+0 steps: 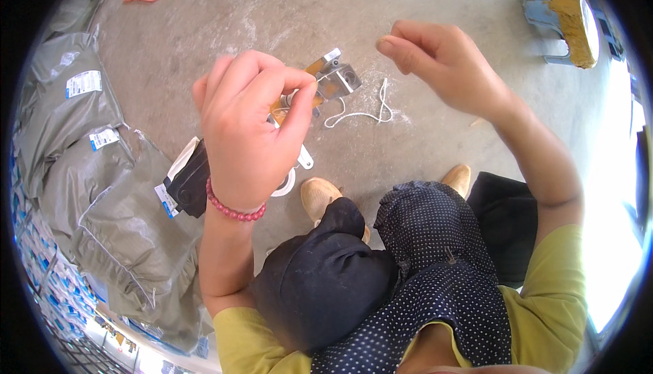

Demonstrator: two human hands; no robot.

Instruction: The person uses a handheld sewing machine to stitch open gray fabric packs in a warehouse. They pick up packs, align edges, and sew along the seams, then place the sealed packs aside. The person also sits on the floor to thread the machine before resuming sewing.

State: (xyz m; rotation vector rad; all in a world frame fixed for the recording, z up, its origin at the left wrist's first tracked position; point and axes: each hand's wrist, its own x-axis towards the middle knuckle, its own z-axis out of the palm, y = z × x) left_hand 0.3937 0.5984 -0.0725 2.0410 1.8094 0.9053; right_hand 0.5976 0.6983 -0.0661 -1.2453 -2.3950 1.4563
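L hand [248,122], ctr-left of frame: thumb + index tips pressed together. R hand [445,61], upper right: grip likewise closed at tips, well apart from L. Poss. fine thread in either; too thin to tell. Metal tool [338,81] upper ctr, partly behind L hand; white cord [371,114] just beside it on floor [224,27]. Best: pinch lightly, wrists steady, avoid snagging cord on tool.

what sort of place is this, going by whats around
Probably a workshop or storage area, though I can't be sure. Bulky grey-green sacks with white labels are gathered on the left, the hard bare floor has whitish smudges, and a blue stool is at upper right.
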